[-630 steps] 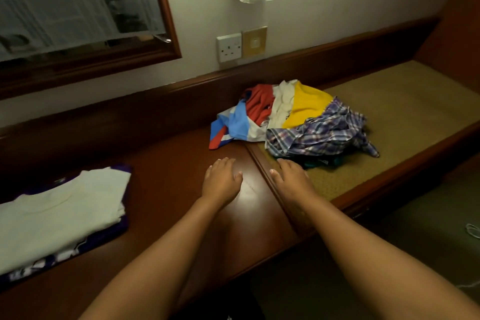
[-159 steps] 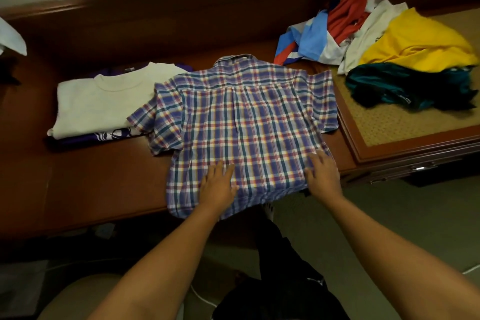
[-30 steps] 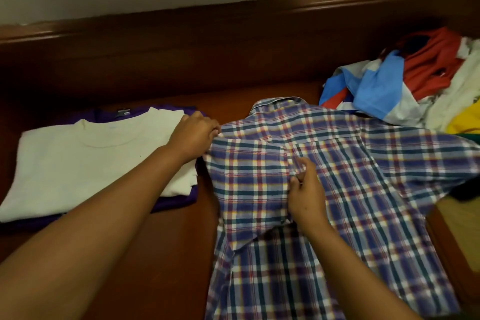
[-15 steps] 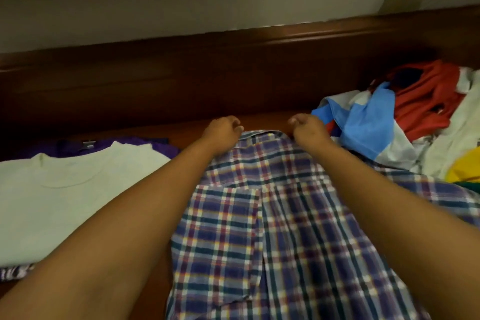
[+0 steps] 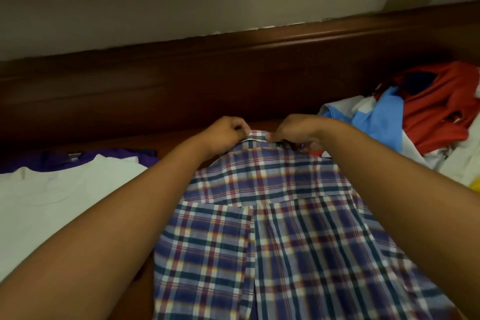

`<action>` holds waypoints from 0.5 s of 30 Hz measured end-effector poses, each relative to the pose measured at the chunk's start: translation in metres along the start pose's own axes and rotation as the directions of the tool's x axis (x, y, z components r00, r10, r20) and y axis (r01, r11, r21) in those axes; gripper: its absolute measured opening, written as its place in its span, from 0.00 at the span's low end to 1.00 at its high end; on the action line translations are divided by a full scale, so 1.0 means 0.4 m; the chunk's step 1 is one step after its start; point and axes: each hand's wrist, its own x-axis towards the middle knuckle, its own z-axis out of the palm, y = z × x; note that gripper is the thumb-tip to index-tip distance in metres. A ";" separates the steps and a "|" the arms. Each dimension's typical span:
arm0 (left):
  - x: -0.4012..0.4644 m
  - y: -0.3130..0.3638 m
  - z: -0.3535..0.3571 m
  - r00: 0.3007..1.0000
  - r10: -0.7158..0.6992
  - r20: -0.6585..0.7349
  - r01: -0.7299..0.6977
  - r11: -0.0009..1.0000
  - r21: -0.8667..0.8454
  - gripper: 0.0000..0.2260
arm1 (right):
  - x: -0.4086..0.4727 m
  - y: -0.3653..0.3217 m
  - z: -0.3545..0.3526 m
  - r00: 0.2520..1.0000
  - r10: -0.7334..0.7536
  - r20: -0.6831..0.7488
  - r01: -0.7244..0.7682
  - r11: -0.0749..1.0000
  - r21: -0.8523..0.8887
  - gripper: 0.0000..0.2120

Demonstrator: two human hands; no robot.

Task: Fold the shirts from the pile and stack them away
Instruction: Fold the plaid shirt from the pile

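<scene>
Plaid shirt [image 5: 272, 228], one sleeve folded in, collar pinched by my left hand [image 5: 225, 135] and right hand [image 5: 298, 135]; beyond my right fingers the pile [image 5: 426, 117] waits unfolded.

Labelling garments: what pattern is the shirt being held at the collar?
Blue plaid shirt, clearest in head view.

both arms outstretched; left hand [image 5: 225, 135], right hand [image 5: 298, 133] curled, pinching.

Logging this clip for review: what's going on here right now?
A person is folding a plaid shirt spread on a wooden counter. The left hand and right hand both pinch its collar. One sleeve is already folded in. A folded white shirt lies left; the unfolded pile waits right.
</scene>
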 end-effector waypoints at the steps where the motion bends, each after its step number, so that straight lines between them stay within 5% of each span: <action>1: -0.001 0.000 0.001 1.000 0.005 -0.011 -0.005 1.000 -0.010 0.08 | 0.001 0.001 -0.001 1.000 -0.010 0.022 0.008 0.998 0.063 0.09; 4: -0.011 0.004 0.001 0.999 0.007 -0.048 -0.012 0.996 -0.094 0.07 | 0.009 0.015 0.003 0.996 -0.088 0.007 0.083 0.954 0.289 0.02; 9: -0.015 -0.003 0.004 0.997 -0.063 -0.042 0.058 0.993 -0.108 0.08 | 0.025 0.039 0.027 0.988 -0.143 -0.053 0.151 0.863 0.482 0.13; 11: -0.017 -0.033 0.009 0.996 -0.060 -0.067 0.066 0.994 0.090 0.12 | 0.028 0.054 0.040 0.973 -0.170 -0.153 0.189 0.975 0.121 0.15; 13: -0.039 -0.073 0.027 0.969 0.035 -0.246 0.066 0.919 0.389 0.16 | 0.029 0.075 0.057 0.915 -0.260 -0.308 0.160 0.936 -0.315 0.18; 15: -0.092 -0.105 0.069 0.907 0.184 -0.378 0.035 0.863 0.504 0.16 | 0.018 0.094 0.089 0.820 -0.395 -0.414 0.195 0.873 -0.448 0.20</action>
